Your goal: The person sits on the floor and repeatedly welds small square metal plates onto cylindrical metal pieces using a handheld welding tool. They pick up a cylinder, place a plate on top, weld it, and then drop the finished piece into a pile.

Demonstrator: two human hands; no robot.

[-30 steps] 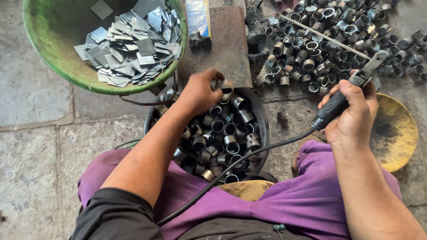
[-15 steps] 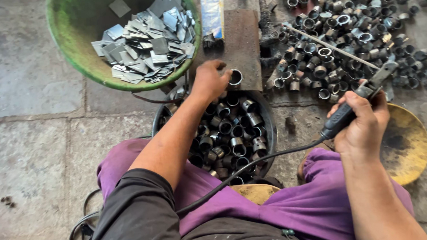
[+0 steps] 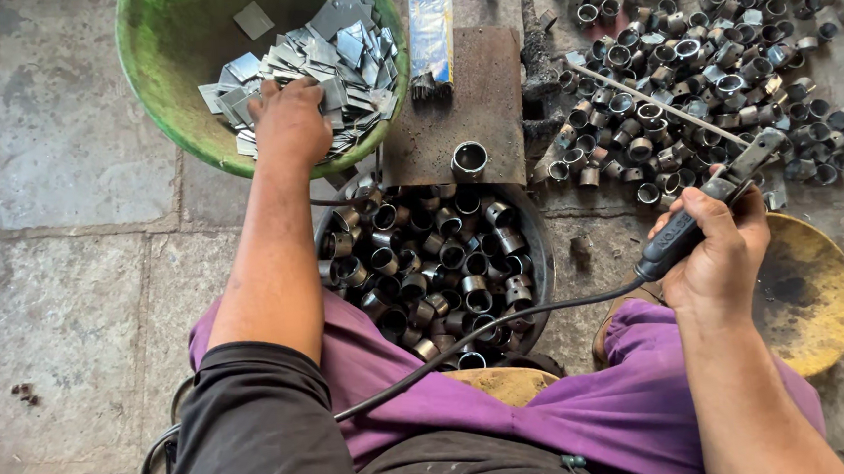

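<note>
Left hand (image 3: 290,122) has moved from the ring (image 3: 469,157) on the block (image 3: 452,106) into the green bowl (image 3: 184,85), fingers closing on plates (image 3: 329,36); right hand (image 3: 715,251) grips the welding holder (image 3: 707,207).

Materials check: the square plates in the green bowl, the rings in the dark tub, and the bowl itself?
Plates: thin sheet metal, probably steel; grey, flat, bright glints, sharp cut edges.
Rings: cut metal tube, likely steel; dull grey walls, shiny rims.
Bowl: looks like plastic, though painted metal is possible; uniform green, smooth, dusty and scuffed.
The left hand rests on the plates.

Plates (image 3: 329,45) in bowl (image 3: 156,107) left, ring (image 3: 469,158) on block (image 3: 491,94), rings (image 3: 717,68) right
</note>
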